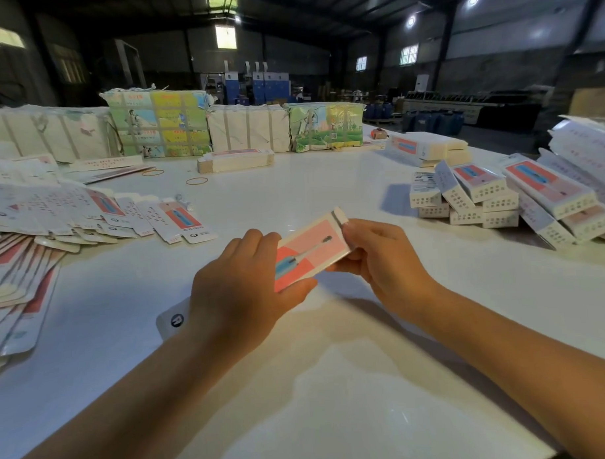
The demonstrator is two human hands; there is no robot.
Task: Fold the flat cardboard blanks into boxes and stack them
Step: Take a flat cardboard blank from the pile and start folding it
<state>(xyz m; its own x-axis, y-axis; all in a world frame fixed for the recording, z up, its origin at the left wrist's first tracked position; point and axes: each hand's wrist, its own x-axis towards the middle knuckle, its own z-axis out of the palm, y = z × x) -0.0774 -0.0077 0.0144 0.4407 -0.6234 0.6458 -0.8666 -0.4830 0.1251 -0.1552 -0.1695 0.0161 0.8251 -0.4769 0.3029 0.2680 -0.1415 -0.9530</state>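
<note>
Box, half formed and printed pink and red with a blue toothbrush picture, sits just below the centre of the frame, held above the white table between both hands. Her left hand wraps round the near end, fingers curled over the top edge and thumb pressed along the lower edge; a white tab with a dark round logo pokes out beside that wrist. Her right hand pinches the far end, where a small white flap stands up. Further back on the left of the frame, flat blanks lie fanned out in a loose, overlapping spread. On the right, finished boxes are heaped in an untidy pile, some tilted against each other. Beyond those, near the middle, lie two orange rubber bands and a small stack of flat blanks. Along the table's far edge stand strapped bundles of printed paper, some white and some brightly coloured, with the dim warehouse behind.
</note>
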